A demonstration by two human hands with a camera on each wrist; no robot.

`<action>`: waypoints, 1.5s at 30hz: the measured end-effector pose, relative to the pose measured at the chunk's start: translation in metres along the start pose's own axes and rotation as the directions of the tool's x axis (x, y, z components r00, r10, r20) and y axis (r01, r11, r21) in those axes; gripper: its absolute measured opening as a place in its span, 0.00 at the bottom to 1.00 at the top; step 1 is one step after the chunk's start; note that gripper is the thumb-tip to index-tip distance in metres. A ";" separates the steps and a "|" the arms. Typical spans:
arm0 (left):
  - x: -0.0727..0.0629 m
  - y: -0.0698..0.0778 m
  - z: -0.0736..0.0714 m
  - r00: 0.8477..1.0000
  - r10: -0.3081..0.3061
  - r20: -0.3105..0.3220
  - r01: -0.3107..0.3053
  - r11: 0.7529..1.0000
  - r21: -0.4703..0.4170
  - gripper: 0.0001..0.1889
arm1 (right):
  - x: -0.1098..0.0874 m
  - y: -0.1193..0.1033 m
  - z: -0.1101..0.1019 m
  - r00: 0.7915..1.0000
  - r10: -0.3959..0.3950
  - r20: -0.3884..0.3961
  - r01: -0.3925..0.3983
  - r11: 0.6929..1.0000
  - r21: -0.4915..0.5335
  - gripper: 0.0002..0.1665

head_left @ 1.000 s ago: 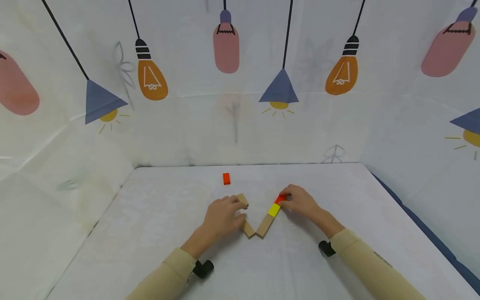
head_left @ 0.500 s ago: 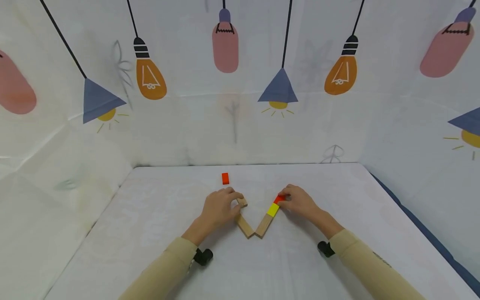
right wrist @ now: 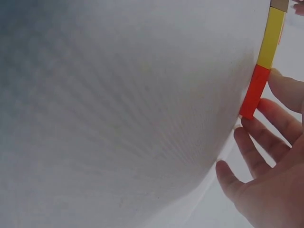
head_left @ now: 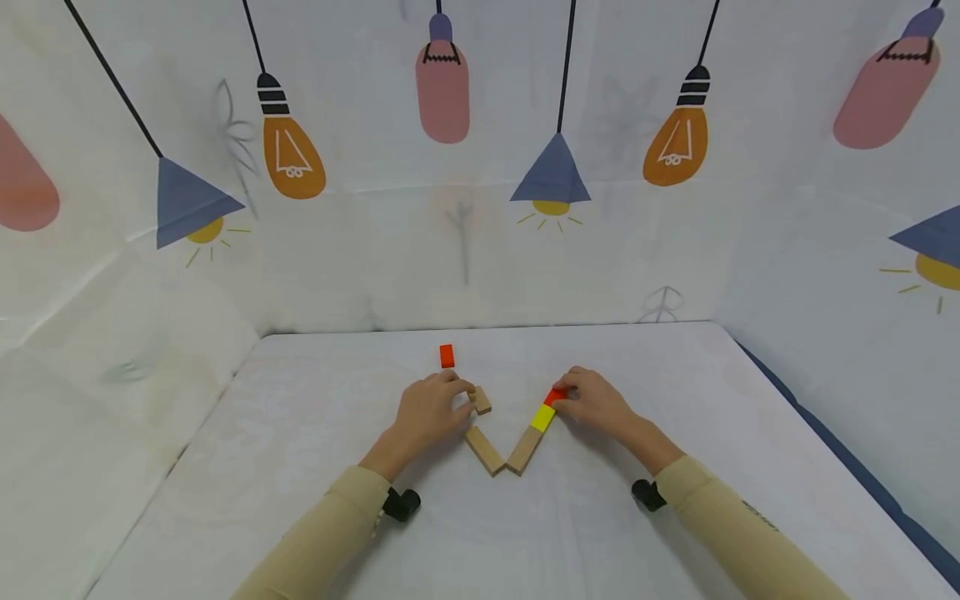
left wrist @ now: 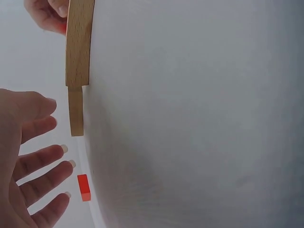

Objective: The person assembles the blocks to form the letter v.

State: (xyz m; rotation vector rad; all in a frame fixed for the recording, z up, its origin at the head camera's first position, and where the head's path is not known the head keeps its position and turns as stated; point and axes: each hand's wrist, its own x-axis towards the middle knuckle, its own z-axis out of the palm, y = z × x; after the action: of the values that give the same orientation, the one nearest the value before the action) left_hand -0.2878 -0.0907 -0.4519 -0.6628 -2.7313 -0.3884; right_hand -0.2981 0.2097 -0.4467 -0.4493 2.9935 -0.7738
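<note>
In the head view two wooden blocks meet at their near ends in a V: a left one (head_left: 484, 451) and a right one (head_left: 524, 451). A yellow block (head_left: 543, 417) continues the right arm, with a red block (head_left: 554, 396) touching its far end. My right hand (head_left: 596, 402) pinches that red block between thumb and fingers. A shorter wooden block (head_left: 482, 401) lies past the left arm, with a gap between them. Beside it is my left hand (head_left: 427, 411); in the left wrist view its fingers (left wrist: 45, 154) are spread and relaxed, apart from the wood.
Another red block (head_left: 447, 356) lies alone near the far side of the white table (head_left: 330, 375). Behind the table stands a white sheet wall (head_left: 390, 250) printed with lamps. Each sleeve cuff carries a small black camera (head_left: 401, 505).
My left hand has shifted toward the far side along the left arm, then drawn slightly left from the short wooden block. The right hand keeps its hold on the red block.
</note>
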 end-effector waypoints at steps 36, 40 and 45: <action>0.012 0.002 0.001 0.990 0.001 0.139 -0.001 1.000 0.001 0.14 | 0.001 0.000 0.000 0.999 -0.046 0.010 0.046 0.997 -0.056 0.17; 0.014 0.002 0.002 0.989 0.003 0.151 -0.006 1.000 0.018 0.14 | 0.002 -0.001 -0.001 0.999 -0.036 0.018 0.037 0.998 -0.048 0.16; 0.016 0.003 0.001 0.987 0.001 0.162 -0.003 1.000 0.013 0.14 | 0.003 -0.001 -0.003 0.999 -0.033 0.023 0.034 0.998 -0.047 0.16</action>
State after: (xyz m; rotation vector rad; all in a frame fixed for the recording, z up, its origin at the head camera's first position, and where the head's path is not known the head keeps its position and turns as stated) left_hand -0.2996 -0.0812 -0.4469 -0.7230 -2.8837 -0.3287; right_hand -0.3012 0.2093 -0.4438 -0.5074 2.9970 -0.6964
